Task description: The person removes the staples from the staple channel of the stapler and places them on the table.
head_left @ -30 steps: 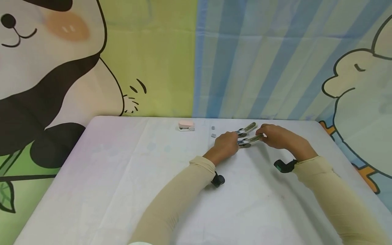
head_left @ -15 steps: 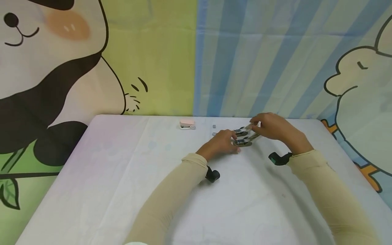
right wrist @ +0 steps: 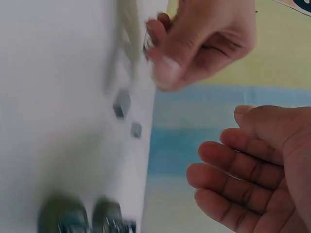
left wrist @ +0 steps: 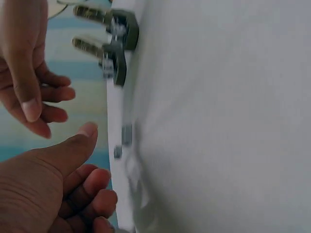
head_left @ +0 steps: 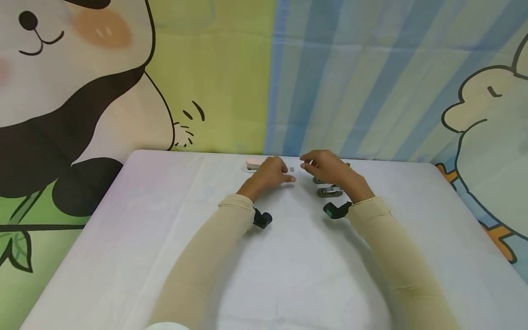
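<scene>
My left hand (head_left: 270, 173) hovers beside two small grey blocks, thumb extended and fingers loosely bent around nothing. In the left wrist view the blocks are a larger grey block (left wrist: 127, 135) and a smaller grey block (left wrist: 118, 152). Across from it my right hand (head_left: 330, 170) hangs with relaxed fingers, nothing held, as the right wrist view confirms. Under and beside that hand lie two dark green mini staplers with raised lids: a nearer stapler (head_left: 330, 191) and a farther stapler (left wrist: 113, 64), which the right hand partly covers in the head view.
A pink mini stapler (head_left: 252, 164) stands near the back edge, partly behind my left hand. The white-covered table (head_left: 288, 261) meets a cartoon-printed cloth backdrop (head_left: 231, 78). A black wrist camera (head_left: 337, 211) juts from the right sleeve, another wrist camera (head_left: 262, 219) from the left.
Both hands have come off the dark green staplers and shifted left. The left hand now overlaps the pink stapler; the right has let go of the raised lids.
</scene>
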Motion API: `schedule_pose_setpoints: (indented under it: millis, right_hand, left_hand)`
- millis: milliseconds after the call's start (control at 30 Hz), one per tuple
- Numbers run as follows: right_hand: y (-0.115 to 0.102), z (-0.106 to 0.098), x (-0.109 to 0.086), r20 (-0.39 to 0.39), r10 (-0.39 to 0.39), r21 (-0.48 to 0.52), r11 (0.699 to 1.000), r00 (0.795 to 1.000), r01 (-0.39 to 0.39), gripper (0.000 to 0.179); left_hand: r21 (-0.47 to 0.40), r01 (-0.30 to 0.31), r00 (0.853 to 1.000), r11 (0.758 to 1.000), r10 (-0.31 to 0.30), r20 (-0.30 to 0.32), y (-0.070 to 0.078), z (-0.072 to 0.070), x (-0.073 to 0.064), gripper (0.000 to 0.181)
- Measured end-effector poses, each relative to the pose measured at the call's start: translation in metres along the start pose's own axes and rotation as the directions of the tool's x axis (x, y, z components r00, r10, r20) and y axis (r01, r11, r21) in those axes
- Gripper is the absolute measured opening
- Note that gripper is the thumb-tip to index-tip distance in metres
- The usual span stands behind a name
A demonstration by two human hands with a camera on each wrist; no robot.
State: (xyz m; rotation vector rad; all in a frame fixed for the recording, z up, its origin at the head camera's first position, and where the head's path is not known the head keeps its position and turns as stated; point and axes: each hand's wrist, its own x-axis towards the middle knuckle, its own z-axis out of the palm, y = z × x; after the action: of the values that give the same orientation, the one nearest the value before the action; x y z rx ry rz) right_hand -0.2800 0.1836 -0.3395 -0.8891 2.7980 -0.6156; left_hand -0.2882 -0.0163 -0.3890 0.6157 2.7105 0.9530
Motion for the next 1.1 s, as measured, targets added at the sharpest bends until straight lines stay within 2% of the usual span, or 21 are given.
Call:
schedule_pose_setpoints:
  millis: [67,200,333,433,533,600,667,767,900,1000,1100]
  right_hand:
    - [-0.004,0.009,0.01,0.012,-0.005,0.034,0.999,1.0,0.004,0.036]
    - [-0.01,0.025,0.034,0.012,-0.021,0.092,0.996,1.0,0.019,0.035]
    - [-0.015,0.036,0.054,0.004,-0.026,0.152,0.988,1.0,0.025,0.036]
    - [-0.019,0.043,0.066,0.009,-0.023,0.188,0.982,1.0,0.021,0.04]
    - [-0.022,0.05,0.075,0.023,-0.011,0.23,0.973,1.0,0.005,0.047]
    - [-0.023,0.055,0.079,0.033,-0.006,0.263,0.965,0.999,-0.003,0.051]
    - [-0.023,0.06,0.083,0.038,-0.001,0.287,0.958,0.999,-0.01,0.055]
    - [-0.023,0.065,0.086,0.044,-0.019,0.297,0.955,0.999,0.005,0.056]
    - [-0.026,0.073,0.09,0.027,-0.048,0.271,0.962,0.998,0.039,0.054]
    - [-0.029,0.078,0.094,-0.008,-0.058,0.189,0.98,0.998,0.059,0.041]
    - [-0.031,0.08,0.096,-0.033,-0.069,0.089,0.994,0.997,0.071,0.026]
  left_hand:
    - [-0.001,0.009,0.999,1.0,-0.009,-0.034,-0.01,-0.008,-0.002,0.026]
    - [-0.045,0.008,0.992,0.999,-0.013,-0.126,-0.025,-0.024,-0.008,0.038]
    - [-0.135,-0.044,0.977,0.99,0.014,-0.211,-0.033,-0.038,-0.016,0.047]
    - [-0.126,-0.055,0.966,0.991,0.021,-0.26,-0.042,-0.047,-0.022,0.055]
    - [-0.074,0.02,0.966,0.997,-0.038,-0.255,-0.058,-0.051,-0.027,0.064]
    - [-0.077,0.074,0.969,0.994,-0.09,-0.232,-0.071,-0.05,-0.03,0.07]
    - [-0.099,0.102,0.971,0.99,-0.121,-0.206,-0.082,-0.046,-0.03,0.073]
    - [-0.136,0.088,0.974,0.987,-0.114,-0.198,-0.092,-0.04,-0.032,0.067]
    - [-0.127,0.063,0.975,0.99,-0.088,-0.206,-0.094,-0.035,-0.031,0.039]
    - [-0.123,0.05,0.974,0.991,-0.075,-0.214,-0.094,-0.031,-0.029,0.027]
    - [-0.136,0.054,0.974,0.989,-0.082,-0.209,-0.094,-0.03,-0.029,0.026]
